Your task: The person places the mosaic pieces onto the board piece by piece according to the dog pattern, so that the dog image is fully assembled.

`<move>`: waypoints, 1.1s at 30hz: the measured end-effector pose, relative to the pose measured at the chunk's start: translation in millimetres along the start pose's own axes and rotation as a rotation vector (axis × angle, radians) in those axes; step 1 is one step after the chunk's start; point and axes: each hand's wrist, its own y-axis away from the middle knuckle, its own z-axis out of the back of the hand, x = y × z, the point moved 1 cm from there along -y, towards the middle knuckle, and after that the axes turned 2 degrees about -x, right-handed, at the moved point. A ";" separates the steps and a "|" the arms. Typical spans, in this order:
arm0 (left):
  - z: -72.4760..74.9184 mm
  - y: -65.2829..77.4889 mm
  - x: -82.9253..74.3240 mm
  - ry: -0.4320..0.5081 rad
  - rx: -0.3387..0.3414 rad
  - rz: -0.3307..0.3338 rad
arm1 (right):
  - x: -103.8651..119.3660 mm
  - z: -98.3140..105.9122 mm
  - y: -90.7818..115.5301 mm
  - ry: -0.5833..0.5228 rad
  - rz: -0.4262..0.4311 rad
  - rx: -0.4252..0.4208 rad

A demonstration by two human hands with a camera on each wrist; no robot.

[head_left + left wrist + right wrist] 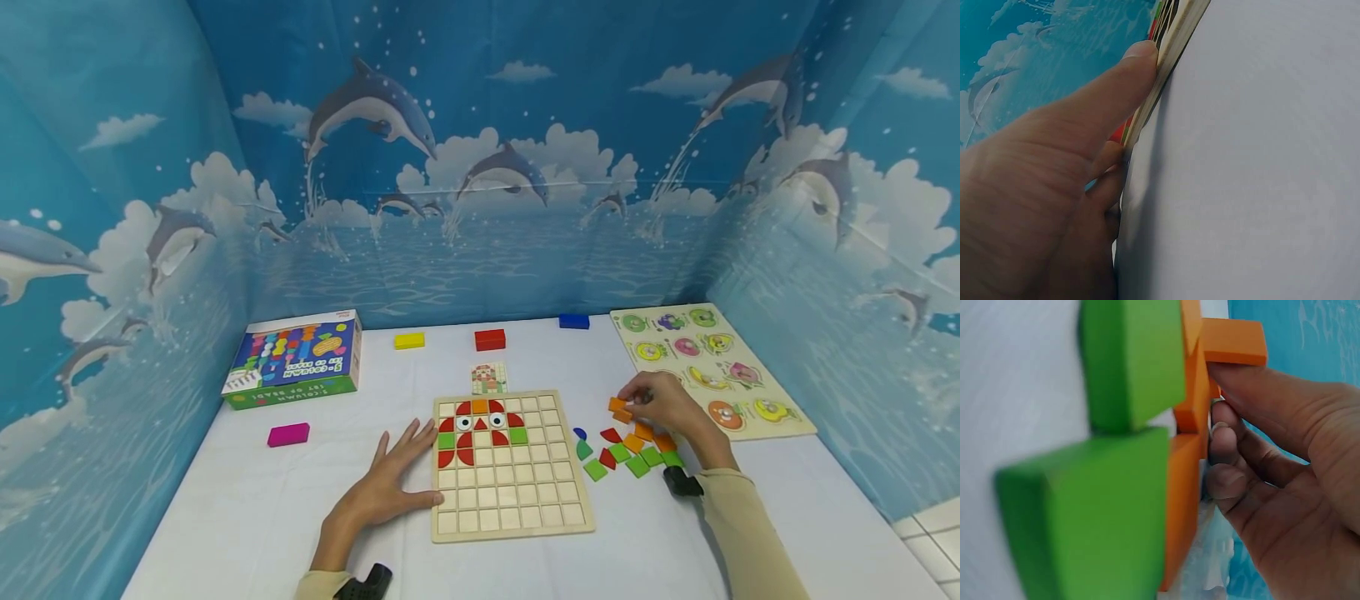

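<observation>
My left hand (384,485) lies at the left edge of a wooden grid board (507,498), fingers spread, its thumb (1141,59) touching the board's side in the left wrist view. Red quarter-round, green square and orange square pieces and two eye pieces form a face in the board's upper left. To the right of the board, my right hand (666,403) pinches an orange square tile (1235,341) between thumb and fingers. Beneath and around that hand lie more orange tiles (633,442), green tiles (638,466), red pieces (611,435) and a blue half-round piece (580,433).
A small pattern card (489,377) lies just behind the board. Farther back are yellow (409,341), red (490,339) and blue (573,322) blocks. A bead-set box (292,358) and a magenta block (288,435) stand left; a fruit puzzle board (750,400) lies right.
</observation>
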 end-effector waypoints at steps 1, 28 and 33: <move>0.1 0.1 -0.3 0.002 -0.001 0.000 | 0.7 0.2 0.0 0.002 -0.004 0.009; 1.2 1.6 -2.2 0.009 -0.007 0.006 | 63.9 -18.8 -0.7 -0.349 0.146 0.133; 0.6 0.9 -1.6 0.008 -0.005 0.001 | 82.8 -41.9 -2.9 -0.418 0.180 0.211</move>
